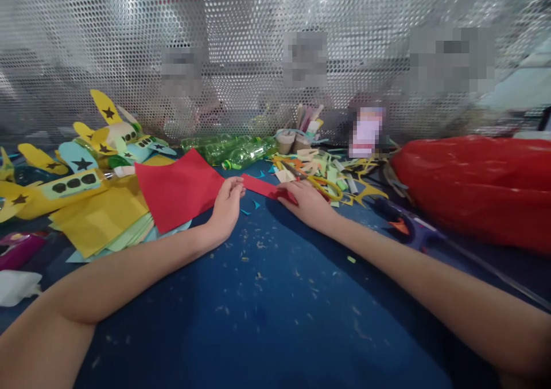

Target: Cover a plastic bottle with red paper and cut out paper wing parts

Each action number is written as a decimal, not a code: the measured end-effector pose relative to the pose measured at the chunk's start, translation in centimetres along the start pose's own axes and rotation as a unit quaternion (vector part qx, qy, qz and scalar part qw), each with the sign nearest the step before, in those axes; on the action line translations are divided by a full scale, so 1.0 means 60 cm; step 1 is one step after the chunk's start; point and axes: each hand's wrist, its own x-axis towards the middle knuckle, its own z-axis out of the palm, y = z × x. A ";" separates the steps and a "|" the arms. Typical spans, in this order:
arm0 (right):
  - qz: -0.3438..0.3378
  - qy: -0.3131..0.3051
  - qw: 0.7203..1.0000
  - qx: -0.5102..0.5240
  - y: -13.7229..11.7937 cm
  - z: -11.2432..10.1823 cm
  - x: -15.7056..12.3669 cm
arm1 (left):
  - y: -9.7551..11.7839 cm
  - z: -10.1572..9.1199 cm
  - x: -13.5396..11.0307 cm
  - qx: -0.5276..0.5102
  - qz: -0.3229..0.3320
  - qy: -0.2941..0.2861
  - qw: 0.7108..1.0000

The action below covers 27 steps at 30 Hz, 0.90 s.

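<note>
A narrow red paper strip (pixel 260 186) stretches between my two hands over the blue table. My left hand (pixel 228 205) has its fingers curled and pinched at the strip's left end. My right hand (pixel 307 202) is closed over the strip's right end, which its fingers partly cover. Just left of my left hand, a larger red paper sheet (pixel 178 188) lies on a stack of yellow paper (pixel 101 217) and pale sheets. Scissors with yellow handles (pixel 331 188) rest beyond my right hand, among paper scraps (pixel 316 162).
Bottle planes in yellow and blue paper (pixel 71 185) crowd the left. Green plastic bottles (pixel 241 151) lie at the back by a perforated metal screen (pixel 241 45). A glue gun (pixel 415 228) and a big red bag (pixel 473 188) are on the right. A phone (pixel 365 132) stands behind.
</note>
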 end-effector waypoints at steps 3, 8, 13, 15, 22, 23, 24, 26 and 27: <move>0.008 -0.001 1.000 -0.001 0.002 0.002 -0.001 | 0.003 0.002 -0.002 0.005 -0.001 -0.006 1.000; 0.018 -0.010 1.000 0.008 0.010 0.005 0.001 | 0.000 0.002 -0.002 0.036 0.007 -0.028 0.999; 0.015 -0.008 1.000 0.026 0.008 0.003 0.004 | -0.010 -0.002 0.003 0.077 0.031 -0.039 0.996; 0.021 0.007 0.999 0.043 0.004 0.000 0.004 | -0.013 -0.003 0.004 0.089 0.038 -0.041 0.994; 0.127 0.140 0.910 0.370 -0.016 -0.019 0.006 | -0.003 -0.003 0.000 0.098 0.035 -0.013 0.994; 0.146 0.133 0.876 0.441 -0.018 -0.021 0.007 | 0.000 -0.003 -0.002 0.090 0.030 -0.014 0.995; 0.164 0.113 0.842 0.502 -0.020 -0.023 0.008 | 0.003 -0.002 -0.003 0.080 0.025 -0.019 0.996; 0.191 0.056 0.787 0.583 -0.022 -0.026 0.009 | 0.009 -0.001 -0.006 0.065 0.016 -0.038 0.997; 0.198 0.027 0.772 0.603 -0.023 -0.027 0.009 | 0.011 0.000 -0.007 0.059 0.012 -0.050 0.997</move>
